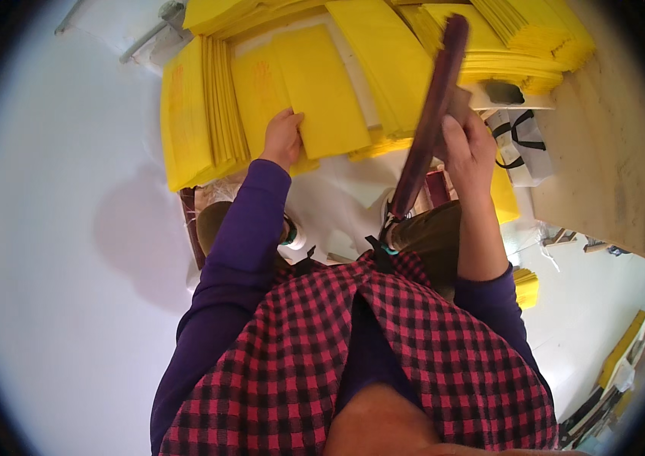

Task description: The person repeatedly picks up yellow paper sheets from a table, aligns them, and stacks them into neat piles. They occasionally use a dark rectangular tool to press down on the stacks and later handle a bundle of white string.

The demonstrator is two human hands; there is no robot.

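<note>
My left hand [283, 139] is closed on the near edge of a flat yellow sheet [321, 91], thumb on top and the other fingers curled. Beside it lies another yellow sheet [258, 83] with faint reddish print. Raised in my right hand [470, 152] is a long, narrow, dark red bar [430, 114]. It tilts, its far end leaning right and its near end coming down close to my knee. A brownish piece [457, 102] at my right fingers looks like its grip. Motion blurs the bar slightly, and its underside is hidden.
Fanned yellow stacks lie on the left [197, 114], in the middle [383, 57] and at the far right [535, 34]. A dark lump [505, 93] sits at the right edge. A wooden board [603, 144] stands to the right, by a white bag with black handles [529, 148].
</note>
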